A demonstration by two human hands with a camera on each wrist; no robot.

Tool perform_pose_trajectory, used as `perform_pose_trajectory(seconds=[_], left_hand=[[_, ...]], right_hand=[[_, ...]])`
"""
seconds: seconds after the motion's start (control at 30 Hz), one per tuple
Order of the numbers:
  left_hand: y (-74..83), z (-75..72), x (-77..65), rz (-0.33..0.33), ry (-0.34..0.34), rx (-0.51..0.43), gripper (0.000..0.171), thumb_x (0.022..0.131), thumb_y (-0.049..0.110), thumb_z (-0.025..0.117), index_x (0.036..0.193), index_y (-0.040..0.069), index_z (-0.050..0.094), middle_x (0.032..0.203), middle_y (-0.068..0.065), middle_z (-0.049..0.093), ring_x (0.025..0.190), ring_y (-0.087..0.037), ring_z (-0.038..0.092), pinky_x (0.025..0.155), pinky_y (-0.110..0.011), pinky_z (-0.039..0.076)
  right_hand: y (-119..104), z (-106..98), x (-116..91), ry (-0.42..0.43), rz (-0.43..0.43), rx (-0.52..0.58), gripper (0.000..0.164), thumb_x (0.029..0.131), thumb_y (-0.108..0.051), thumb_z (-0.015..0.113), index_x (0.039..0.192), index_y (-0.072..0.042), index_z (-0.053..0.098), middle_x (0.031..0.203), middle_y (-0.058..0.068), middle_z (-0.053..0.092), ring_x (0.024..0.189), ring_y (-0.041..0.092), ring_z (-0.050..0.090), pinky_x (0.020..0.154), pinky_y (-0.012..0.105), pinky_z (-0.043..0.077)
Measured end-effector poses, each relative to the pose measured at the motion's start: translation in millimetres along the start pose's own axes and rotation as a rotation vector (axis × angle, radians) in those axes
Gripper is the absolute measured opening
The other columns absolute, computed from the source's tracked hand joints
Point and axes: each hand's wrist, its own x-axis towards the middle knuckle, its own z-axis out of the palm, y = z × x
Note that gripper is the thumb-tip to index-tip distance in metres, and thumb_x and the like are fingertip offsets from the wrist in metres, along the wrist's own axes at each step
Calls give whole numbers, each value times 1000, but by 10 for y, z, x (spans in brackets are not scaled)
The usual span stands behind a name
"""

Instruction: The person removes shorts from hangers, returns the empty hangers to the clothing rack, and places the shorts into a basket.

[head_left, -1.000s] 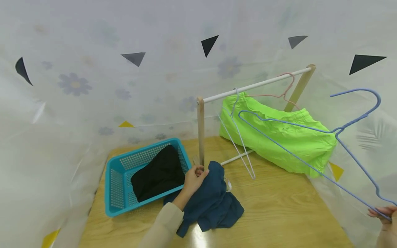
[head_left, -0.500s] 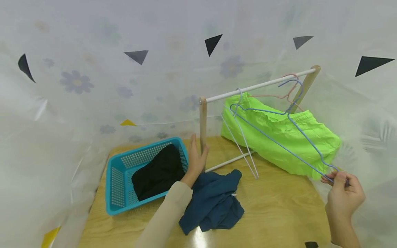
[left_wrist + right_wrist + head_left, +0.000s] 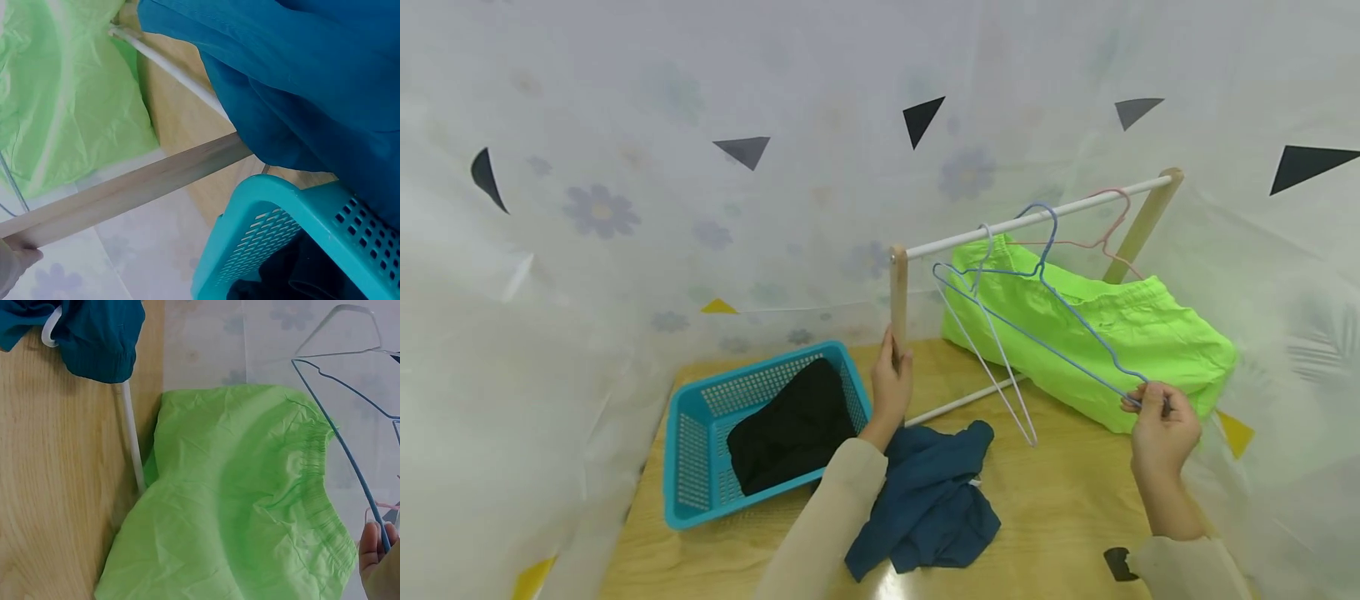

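Note:
My left hand [image 3: 895, 358] grips the wooden post [image 3: 898, 292] of a small clothes rack; in the left wrist view only a fingertip [image 3: 15, 262] shows on the post [image 3: 125, 194]. My right hand [image 3: 1142, 404] pinches the lower corner of a blue wire hanger [image 3: 1060, 325], whose hook sits at the white rail [image 3: 955, 237]. The right wrist view shows fingers [image 3: 374, 550] round the blue hanger [image 3: 337, 437]. A dark teal garment [image 3: 932, 500] lies crumpled on the wooden table [image 3: 1075, 517] below my left forearm.
Bright green shorts [image 3: 1097, 333] lie under the rail. A pale hanger [image 3: 992, 350] and a pink hanger [image 3: 1105, 225] hang on it. A teal basket [image 3: 692, 450] with a black garment [image 3: 790, 429] stands left. White patterned cloth walls surround the table.
My right hand has carried the blue hanger from the far right over to the rail. My left hand has let go of the teal garment and moved up to grip the post.

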Motion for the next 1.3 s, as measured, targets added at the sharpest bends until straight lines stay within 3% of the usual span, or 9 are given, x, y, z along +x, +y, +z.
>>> perform_pose_trajectory(seconds=[0.33,0.5,0.63,0.73,0.87,1.03,1.1,1.2,1.3], left_hand=[[-17,14,-14,-6,11,20,52,91,14,50,135,-8,33,121,-27,52,99,-36,58,79,-44,50],[-38,28,-17,27,18,34,51,90,11,53,134,-8,35,112,-27,56,88,-35,59,72,-42,51],[-28,29,-15,-4,10,47,50,90,12,53,134,-6,36,108,-26,57,86,-34,59,71,-42,51],[-10,15,-7,-37,2,52,49,91,14,52,134,-4,37,105,-24,58,85,-33,58,72,-42,51],[-15,3,1,-43,-3,58,49,91,16,51,134,-4,37,101,-24,58,85,-32,58,72,-41,51],[-27,10,12,-17,12,63,50,89,14,53,133,-6,38,98,-25,58,81,-32,57,70,-41,50],[-13,6,18,-18,14,56,49,89,12,53,132,-6,38,95,-25,58,79,-32,57,69,-41,50],[13,-1,21,-22,18,48,46,90,10,53,131,-6,40,92,-24,58,77,-32,56,67,-40,50],[27,-9,23,-20,24,59,45,89,11,54,129,-6,42,90,-23,58,76,-31,57,66,-38,50]], right_hand=[[189,-53,23,-32,76,76,17,88,-5,54,73,-4,61,65,1,61,54,6,62,51,14,50],[178,-112,86,-27,204,-24,11,88,-14,56,81,-9,62,71,-8,65,62,1,61,50,12,48],[86,-121,88,92,285,-168,3,89,-20,55,87,-19,56,80,-16,56,77,-2,49,60,6,39],[-23,-60,9,189,244,-234,5,91,-17,52,92,-22,52,90,-13,46,87,1,38,67,9,31],[-176,156,-307,234,-12,-154,14,87,-4,52,92,-17,53,95,-9,48,92,4,41,72,15,30],[-48,478,-946,-14,-439,26,2,78,13,53,77,13,51,97,1,59,93,12,51,75,18,37],[123,559,-1194,-161,-573,12,15,80,7,56,78,19,48,97,8,60,96,17,52,80,20,38],[458,598,-1498,-398,-674,-114,29,86,-14,59,83,14,54,100,18,57,97,24,49,85,25,36],[836,568,-1691,-699,-673,-380,47,86,-40,57,103,3,57,113,23,52,104,32,45,88,37,37]])
